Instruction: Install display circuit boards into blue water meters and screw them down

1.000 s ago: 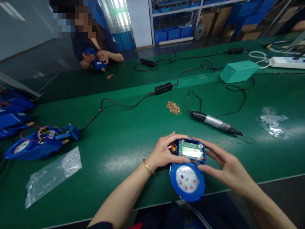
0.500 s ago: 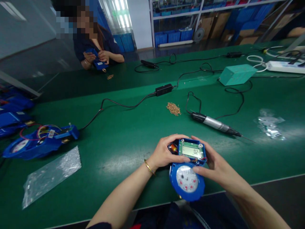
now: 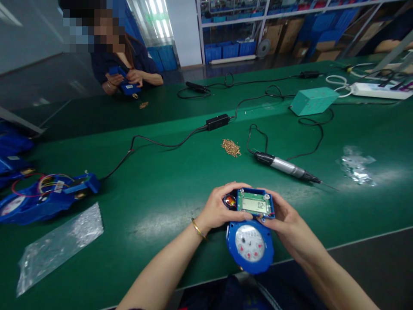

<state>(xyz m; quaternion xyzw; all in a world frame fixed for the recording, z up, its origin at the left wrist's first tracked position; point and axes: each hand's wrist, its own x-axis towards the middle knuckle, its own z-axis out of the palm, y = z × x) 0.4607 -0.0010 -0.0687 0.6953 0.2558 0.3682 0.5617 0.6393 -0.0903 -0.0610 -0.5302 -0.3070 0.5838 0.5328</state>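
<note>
A blue water meter with a round white dial and an open green LCD board on top lies at the near edge of the green table. My left hand grips the meter's upper left side, fingers curled over the housing. My right hand wraps the upper right side, thumb against the display board. The display shows digits.
An electric screwdriver with a black cord lies beyond my hands, next to a pile of brass screws. Another open blue meter and a clear plastic bag lie at left. A teal box sits far right. A person across the table holds a blue part.
My right hand has closed in from open fingers beside the meter to a grip on its right side. The display has lit up with digits. The view has shifted slightly.
</note>
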